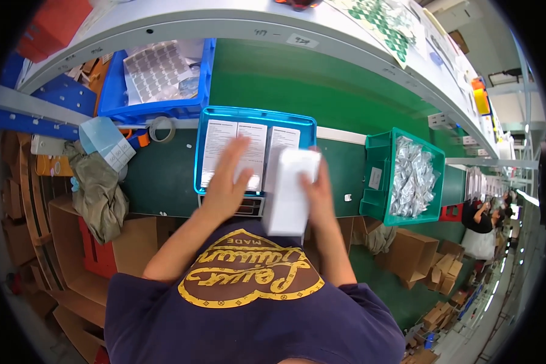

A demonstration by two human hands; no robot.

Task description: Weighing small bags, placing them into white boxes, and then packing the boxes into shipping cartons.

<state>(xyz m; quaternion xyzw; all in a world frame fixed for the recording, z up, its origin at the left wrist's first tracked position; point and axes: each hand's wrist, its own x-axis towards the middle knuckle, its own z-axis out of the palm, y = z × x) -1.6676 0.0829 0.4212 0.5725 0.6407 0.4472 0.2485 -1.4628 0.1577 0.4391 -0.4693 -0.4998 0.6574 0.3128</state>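
Observation:
My right hand (319, 197) grips a tall white box (288, 200) by its right side, in front of the tray's near right part. My left hand (225, 185) has its fingers stretched apart and holds nothing. It hovers over or lightly touches the white printed boxes (220, 145) in the shiny blue tray (199, 159); blur hides which. Several of these boxes stand side by side in the tray, printed faces up. Under the tray's near edge shows a device with a small panel (247, 207), perhaps a scale.
Right of the tray, a green bin (379, 176) holds silvery packets (414, 176). A blue crate (155, 108) with printed sheets stands at back left, near a tape roll (162, 129) and a crumpled cloth (100, 194). A shelf (255, 30) spans above; cardboard boxes (406, 252) lie below.

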